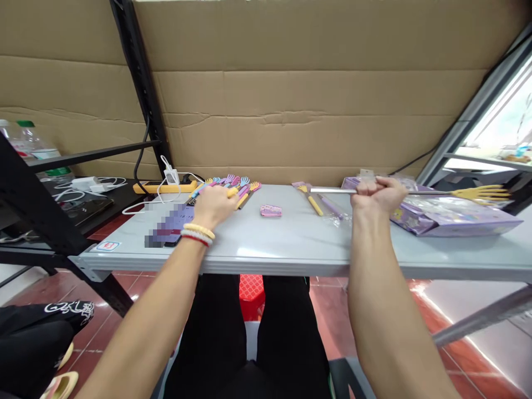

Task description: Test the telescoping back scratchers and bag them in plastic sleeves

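right hand (377, 195) holds yellow scratcher (482, 193) | left hand (214, 205) at scratcher pile (250, 191)

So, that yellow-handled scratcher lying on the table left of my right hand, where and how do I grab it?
Probably best by its yellow handle, from the front left: that end points toward you, the wider head faces away, and a purple stick lies close on the right.

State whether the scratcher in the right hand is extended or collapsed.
Extended: the scratcher shows a long metal rod on both sides of the right hand, ending in a yellow claw.
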